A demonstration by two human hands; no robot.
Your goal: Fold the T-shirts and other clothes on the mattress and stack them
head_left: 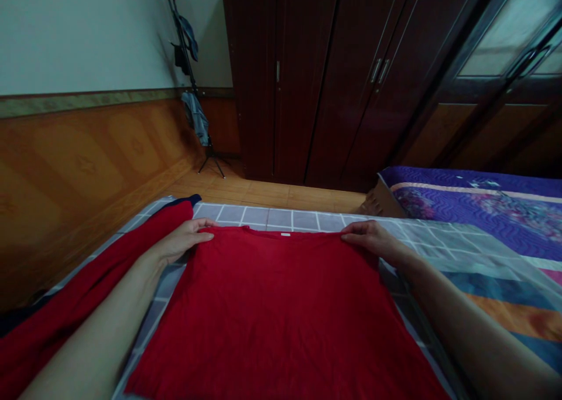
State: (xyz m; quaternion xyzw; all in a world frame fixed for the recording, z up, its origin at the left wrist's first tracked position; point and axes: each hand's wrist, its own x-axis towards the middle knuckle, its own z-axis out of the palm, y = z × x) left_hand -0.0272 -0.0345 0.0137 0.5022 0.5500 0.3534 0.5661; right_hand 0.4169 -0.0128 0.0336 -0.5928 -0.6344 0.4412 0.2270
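over here i see the left hand (pixel 187 240) and right hand (pixel 373 240) pinching the shoulders of the red shirt (pixel 285 312), near the far edge of the checked sheet (pixel 302 219). red cloth (pixel 118 265) lies along its left edge.

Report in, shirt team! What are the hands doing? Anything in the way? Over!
Left hand and right hand pinching red shirt at shoulders. Shirt spread wide, white tag at neckline. Red cloth lies at left, not covering shirt.

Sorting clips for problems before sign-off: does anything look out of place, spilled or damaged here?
Nothing stands out. The red shirt is spread over the grid-patterned cloth, its upper corners pinched by the left hand and right hand; only light creases show, no visible spill or tear.
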